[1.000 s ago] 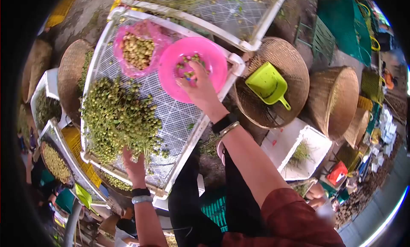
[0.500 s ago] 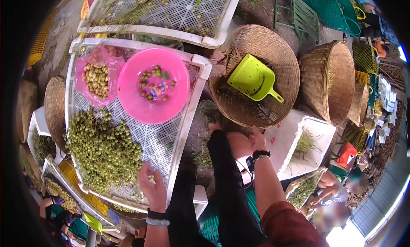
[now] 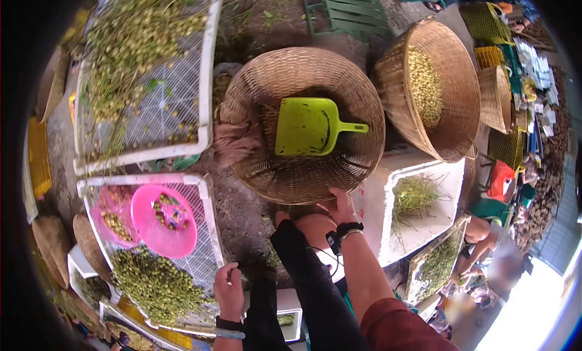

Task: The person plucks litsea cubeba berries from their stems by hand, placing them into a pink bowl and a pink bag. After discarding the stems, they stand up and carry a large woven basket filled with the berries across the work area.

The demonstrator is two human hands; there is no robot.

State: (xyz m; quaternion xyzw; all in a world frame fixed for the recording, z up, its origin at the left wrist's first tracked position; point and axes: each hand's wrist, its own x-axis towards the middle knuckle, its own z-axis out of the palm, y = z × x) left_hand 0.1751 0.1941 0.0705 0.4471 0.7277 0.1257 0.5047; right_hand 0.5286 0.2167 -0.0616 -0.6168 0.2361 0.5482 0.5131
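Observation:
My right hand (image 3: 342, 208), with a black wristband, is at the near rim of a large round wicker basket (image 3: 306, 63), its fingers closed on the edge. Inside this basket lies a lime-green dustpan (image 3: 306, 126) with dark smears, its handle pointing right. My left hand (image 3: 228, 293) is raised beside the right edge of a white mesh tray (image 3: 209, 214), fingers loosely bent and apart, holding nothing visible. On that tray are a pile of green berries on stems (image 3: 154, 287), a pink basin (image 3: 182, 236) with a few berries, and a pink plastic bag (image 3: 109, 214) of paler berries.
Another white tray (image 3: 205, 78) of stemmed berries stands at upper left. A wicker basket of yellowish berries (image 3: 427, 87) is at right, near a white foam box (image 3: 388, 229) with green stems. A green stool (image 3: 354, 14) stands behind. A person (image 3: 482, 245) sits at far right.
The view has turned right, so the tray shifts left and the basket sits more central. My left hand has come away from the berry pile to the tray's edge. My right hand now meets the basket rim.

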